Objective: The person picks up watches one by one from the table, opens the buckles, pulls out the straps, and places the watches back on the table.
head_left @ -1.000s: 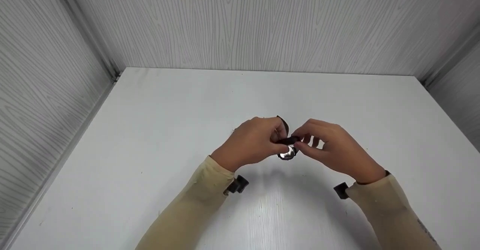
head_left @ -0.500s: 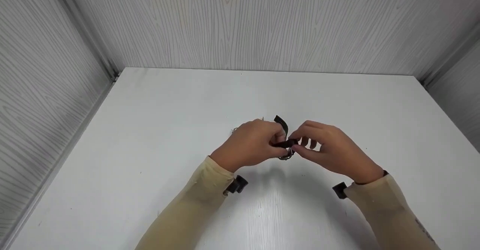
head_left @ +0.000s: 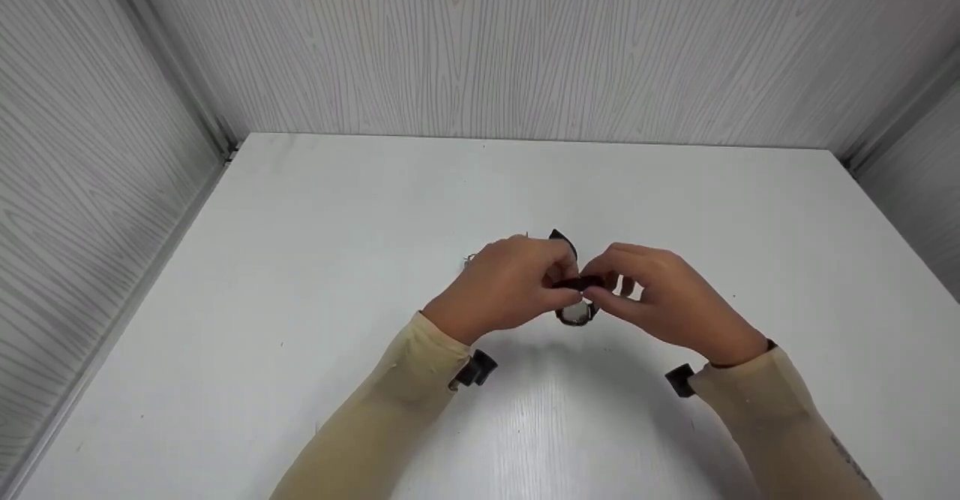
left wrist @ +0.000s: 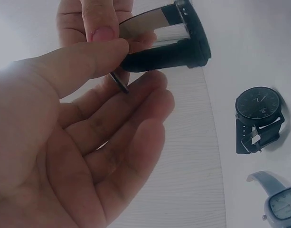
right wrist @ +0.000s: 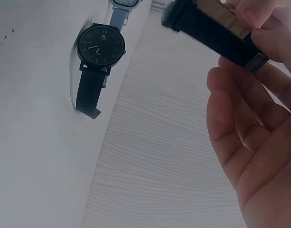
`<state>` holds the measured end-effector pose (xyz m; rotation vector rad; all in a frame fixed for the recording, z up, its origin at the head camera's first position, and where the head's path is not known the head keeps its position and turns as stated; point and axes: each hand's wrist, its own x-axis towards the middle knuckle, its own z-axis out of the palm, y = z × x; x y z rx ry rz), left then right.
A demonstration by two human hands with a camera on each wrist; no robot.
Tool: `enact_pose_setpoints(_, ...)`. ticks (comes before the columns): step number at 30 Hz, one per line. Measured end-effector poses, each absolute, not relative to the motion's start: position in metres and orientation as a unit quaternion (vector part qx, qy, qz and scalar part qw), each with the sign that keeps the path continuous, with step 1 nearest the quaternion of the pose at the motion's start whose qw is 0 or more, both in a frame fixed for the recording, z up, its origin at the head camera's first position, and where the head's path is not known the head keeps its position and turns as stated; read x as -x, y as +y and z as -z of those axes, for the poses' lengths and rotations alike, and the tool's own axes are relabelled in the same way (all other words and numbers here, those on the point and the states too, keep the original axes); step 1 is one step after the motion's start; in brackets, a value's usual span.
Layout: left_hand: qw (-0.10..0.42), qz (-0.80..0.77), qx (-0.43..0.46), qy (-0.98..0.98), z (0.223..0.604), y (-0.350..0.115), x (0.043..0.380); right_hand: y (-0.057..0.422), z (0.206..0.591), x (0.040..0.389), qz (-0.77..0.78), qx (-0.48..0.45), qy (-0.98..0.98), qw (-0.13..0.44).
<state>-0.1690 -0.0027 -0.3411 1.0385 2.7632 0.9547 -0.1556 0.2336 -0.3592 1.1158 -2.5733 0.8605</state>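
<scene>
Both hands hold one wristwatch (head_left: pixel 575 314) with a dark strap, up in front of the body. My left hand (head_left: pixel 506 282) pinches the closed strap (head_left: pixel 576 283) between thumb and fingers. On the other side my right hand (head_left: pixel 652 290) pinches the same strap with thumb and index finger. The watch's round case hangs below the fingertips in the head view. A small metal buckle (right wrist: pixel 257 62) shows by the right fingertips, and the strap's tan inner side shows in the wrist views. The other fingers of both hands are loosely bent.
On the white table (head_left: pixel 337 207) behind the hands lies a black wristwatch (left wrist: pixel 258 103), with its strap end (head_left: pixel 564 243) showing past the left hand. Near it lies a pale blue-grey watch (left wrist: pixel 283 204). Grey wood-grain panels (head_left: pixel 480 49) stand at the back and sides.
The watch's face tips out of sight about half a second ago and now shows again, slightly lower than at first. Both hands stay almost in place, shifting their fingertips on the strap.
</scene>
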Motion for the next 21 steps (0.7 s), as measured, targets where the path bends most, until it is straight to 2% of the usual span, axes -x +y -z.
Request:
enact_pose_setpoints(11, 0.027, -0.286, -0.339, 0.896, 0.3443, -0.0007, 0.1693, 0.2341, 0.3597, 0.1559, -0.319, -0.379, -0.866, 0.066)
enact_pose_setpoints(21, 0.025, -0.299, -0.335, 0.893, 0.3435, 0.0005, 0.1703, 0.2355, 0.3586, 0.1578, -0.311, -0.384, -0.866, 0.075)
